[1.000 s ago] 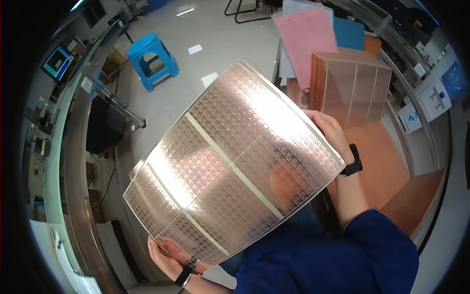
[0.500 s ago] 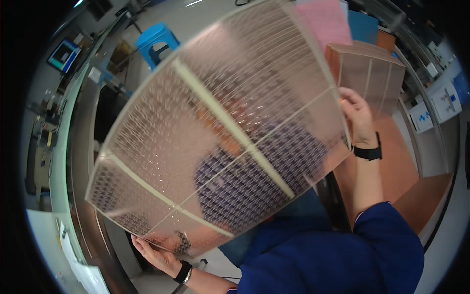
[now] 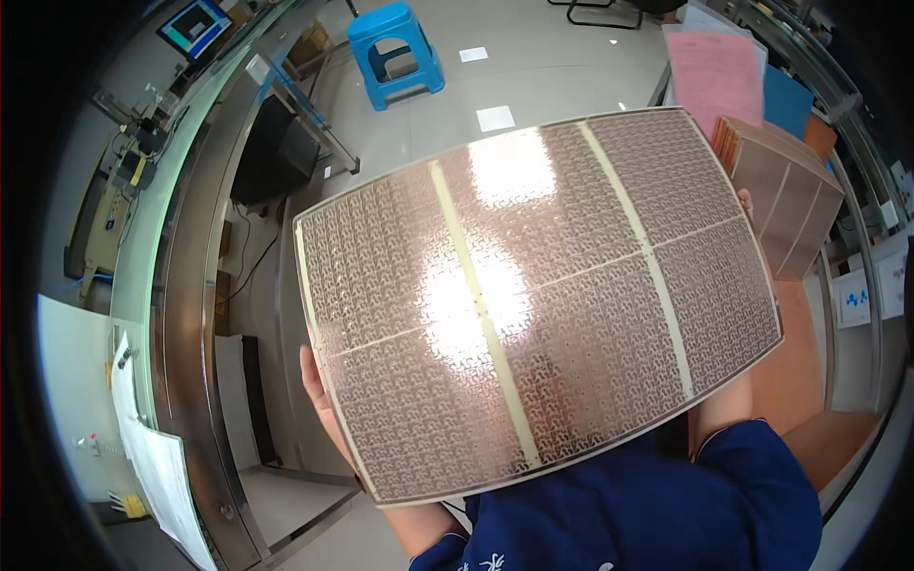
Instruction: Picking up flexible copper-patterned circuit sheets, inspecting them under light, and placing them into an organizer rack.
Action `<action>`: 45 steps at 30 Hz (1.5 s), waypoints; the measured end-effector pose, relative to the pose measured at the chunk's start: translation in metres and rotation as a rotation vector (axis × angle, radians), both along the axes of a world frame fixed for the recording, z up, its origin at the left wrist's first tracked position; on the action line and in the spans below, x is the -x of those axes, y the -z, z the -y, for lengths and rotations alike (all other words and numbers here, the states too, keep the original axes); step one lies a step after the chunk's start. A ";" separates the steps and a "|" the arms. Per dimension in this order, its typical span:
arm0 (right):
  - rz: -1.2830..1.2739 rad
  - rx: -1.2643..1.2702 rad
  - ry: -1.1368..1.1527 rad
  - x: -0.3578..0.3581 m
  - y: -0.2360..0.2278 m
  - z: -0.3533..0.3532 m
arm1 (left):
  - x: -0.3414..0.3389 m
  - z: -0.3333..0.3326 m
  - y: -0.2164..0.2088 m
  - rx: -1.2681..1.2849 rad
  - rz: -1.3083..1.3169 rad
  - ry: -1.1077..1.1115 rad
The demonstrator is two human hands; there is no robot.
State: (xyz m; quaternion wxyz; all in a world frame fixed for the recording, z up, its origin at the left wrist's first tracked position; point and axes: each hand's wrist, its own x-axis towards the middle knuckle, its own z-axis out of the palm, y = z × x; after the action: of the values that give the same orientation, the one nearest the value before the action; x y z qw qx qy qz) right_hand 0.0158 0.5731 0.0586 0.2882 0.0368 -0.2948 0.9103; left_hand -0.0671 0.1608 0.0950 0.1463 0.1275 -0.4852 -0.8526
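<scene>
A large, thin copper-coloured circuit board panel (image 3: 571, 314) is held up in front of me, tilted, its face covered in a fine repeated pattern crossed by pale strips. Bright reflections shine on its middle. My left hand (image 3: 316, 381) grips the left edge; some fingers show outside it and the rest are behind the panel. At the right edge, my right hand (image 3: 745, 200) grips too, with only fingertips visible past the rim. Behind the right edge stands a stack of similar copper panels (image 3: 795, 195) on an orange-brown surface (image 3: 800, 333).
To the left runs a glass-topped bench (image 3: 143, 257) with a steel edge, papers (image 3: 157, 466) and a monitor (image 3: 195, 29). A blue stool (image 3: 395, 57) stands on the floor ahead. Pink sheets (image 3: 714, 71) and a blue sheet (image 3: 788, 107) lean behind the stack.
The panel has turned from a steep slant to nearly level and now shows strong reflections. My left hand has moved up along the left side; my right hand is now mostly hidden.
</scene>
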 end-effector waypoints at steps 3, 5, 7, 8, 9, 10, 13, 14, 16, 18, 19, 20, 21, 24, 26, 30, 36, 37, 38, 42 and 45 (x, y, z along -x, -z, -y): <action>0.023 0.004 0.003 -0.002 -0.006 0.005 | -0.006 0.004 -0.007 0.092 -0.080 0.201; 0.032 0.008 0.002 -0.002 -0.008 0.006 | -0.004 0.026 0.012 0.114 -0.062 0.448; 0.045 0.007 0.000 -0.002 -0.007 0.009 | -0.008 0.020 0.011 0.034 -0.013 0.411; 0.048 0.009 -0.003 -0.003 -0.006 0.011 | -0.010 0.018 0.009 -0.043 0.034 0.375; 0.055 0.009 -0.005 -0.004 -0.008 0.014 | -0.009 0.022 0.015 -0.024 0.026 0.376; 0.061 0.009 -0.008 -0.008 -0.009 0.018 | -0.009 0.025 0.019 -0.028 0.032 0.370; 0.094 0.015 -0.029 -0.025 -0.008 0.037 | -0.005 0.031 0.027 -0.052 0.023 0.362; 0.110 0.020 -0.046 -0.028 -0.004 0.042 | -0.005 0.031 0.030 -0.014 0.035 0.344; 0.134 0.023 -0.055 -0.046 -0.006 0.053 | 0.000 0.028 0.033 0.012 0.046 0.327; 0.160 0.030 -0.082 -0.053 -0.001 0.067 | 0.003 0.027 0.038 0.031 0.046 0.388; 0.172 0.041 -0.101 -0.055 0.005 0.074 | 0.003 0.024 0.035 0.041 0.016 0.428; 0.181 0.051 -0.117 -0.055 0.010 0.081 | 0.001 0.022 0.035 0.047 0.016 0.408; 0.188 0.052 -0.123 -0.056 0.010 0.087 | -0.001 0.017 0.036 0.025 0.008 0.413; 0.204 0.049 -0.139 -0.056 0.009 0.094 | -0.006 0.014 0.031 0.003 -0.056 0.464; 0.207 0.048 -0.138 -0.057 0.008 0.095 | -0.009 0.016 0.033 0.002 -0.152 0.577; 0.211 0.049 -0.125 -0.059 0.005 0.093 | -0.010 0.012 0.036 -0.038 -0.081 0.501; 0.200 0.053 -0.109 -0.057 -0.004 0.089 | -0.009 0.012 0.046 -0.128 -0.076 0.560; 0.200 0.053 -0.104 -0.059 -0.005 0.089 | -0.009 0.010 0.044 -0.160 -0.079 0.567; 0.193 0.057 -0.100 -0.059 -0.007 0.088 | -0.009 0.009 0.045 -0.167 -0.089 0.588; 0.168 0.076 -0.112 -0.056 -0.011 0.089 | -0.015 0.009 0.046 -0.216 -0.061 0.575; 0.144 0.084 -0.103 -0.057 -0.014 0.086 | -0.013 0.003 0.043 -0.309 0.060 0.568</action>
State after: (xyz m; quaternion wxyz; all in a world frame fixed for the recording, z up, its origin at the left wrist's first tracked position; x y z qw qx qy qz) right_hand 0.0728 0.4867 0.0730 0.2202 -0.0260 -0.2739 0.9359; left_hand -0.0544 0.1576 0.0521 -0.1329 0.0325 -0.3705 -0.9187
